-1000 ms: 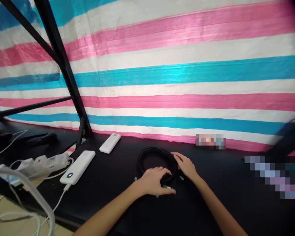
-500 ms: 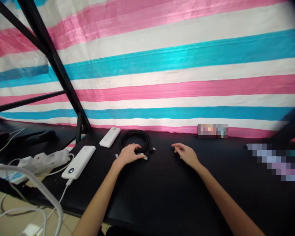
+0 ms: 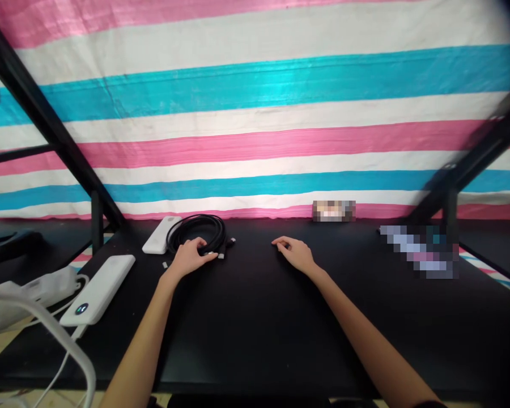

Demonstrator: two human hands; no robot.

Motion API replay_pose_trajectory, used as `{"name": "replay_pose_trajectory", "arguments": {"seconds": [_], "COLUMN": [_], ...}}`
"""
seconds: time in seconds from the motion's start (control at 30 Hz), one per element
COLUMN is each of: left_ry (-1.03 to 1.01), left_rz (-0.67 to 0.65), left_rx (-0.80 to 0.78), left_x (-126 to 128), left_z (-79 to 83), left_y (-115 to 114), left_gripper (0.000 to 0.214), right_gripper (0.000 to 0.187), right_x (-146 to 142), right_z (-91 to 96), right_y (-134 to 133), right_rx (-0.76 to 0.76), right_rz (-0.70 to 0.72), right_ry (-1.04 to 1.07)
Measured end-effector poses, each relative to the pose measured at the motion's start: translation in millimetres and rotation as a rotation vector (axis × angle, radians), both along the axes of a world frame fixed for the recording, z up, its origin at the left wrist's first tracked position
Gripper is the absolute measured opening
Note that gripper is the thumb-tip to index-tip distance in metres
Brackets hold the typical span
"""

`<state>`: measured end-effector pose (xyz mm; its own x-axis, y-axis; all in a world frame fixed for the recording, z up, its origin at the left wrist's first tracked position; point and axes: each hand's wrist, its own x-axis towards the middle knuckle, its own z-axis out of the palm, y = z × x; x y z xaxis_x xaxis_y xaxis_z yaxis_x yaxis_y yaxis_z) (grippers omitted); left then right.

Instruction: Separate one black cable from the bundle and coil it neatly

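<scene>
Fingers of my left hand (image 3: 191,256) curl over the near rim of the coiled black cable (image 3: 198,225) at the back of the table (image 3: 255,323), pressing or pinching I cannot tell, while my right hand (image 3: 295,255) rests loosely spread and empty, so lifting it would call for a firmer grasp.

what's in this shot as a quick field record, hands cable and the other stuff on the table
left hand: lies on the near edge of the coiled black cable, fingers curled over it; grip unclear
right hand: palm down on the black table, holding nothing, apart from the cable
beside cable: small white power bank at its left
nearer left: larger white power bank, indicator lit
backdrop: striped sheet, pink, white and blue
</scene>
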<state>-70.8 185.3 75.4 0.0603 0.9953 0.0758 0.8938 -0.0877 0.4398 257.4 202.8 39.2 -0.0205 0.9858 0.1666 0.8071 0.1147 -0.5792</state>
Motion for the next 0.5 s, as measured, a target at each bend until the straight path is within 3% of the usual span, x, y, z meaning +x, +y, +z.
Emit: {"name": "replay_pose_trajectory", "arguments": {"seconds": [0.2,0.5], "left_ry": [-0.204,-0.445], "left_rz": [0.010,0.259], "left_rx": [0.138,0.521], "left_x": [-14.5,-21.3], "left_z": [0.9,-3.9], "left_y": [5.4,14.6], "left_gripper": [0.035,0.032], "right_gripper": [0.024,0.026], "right_x": [0.2,0.5], "right_z": [2.0,6.8], "right_y": [-1.5,-5.3], "right_rx": [0.004,-0.032], "right_rz": [-0.006,0.017], "right_ry": [-0.005,-0.049]}}
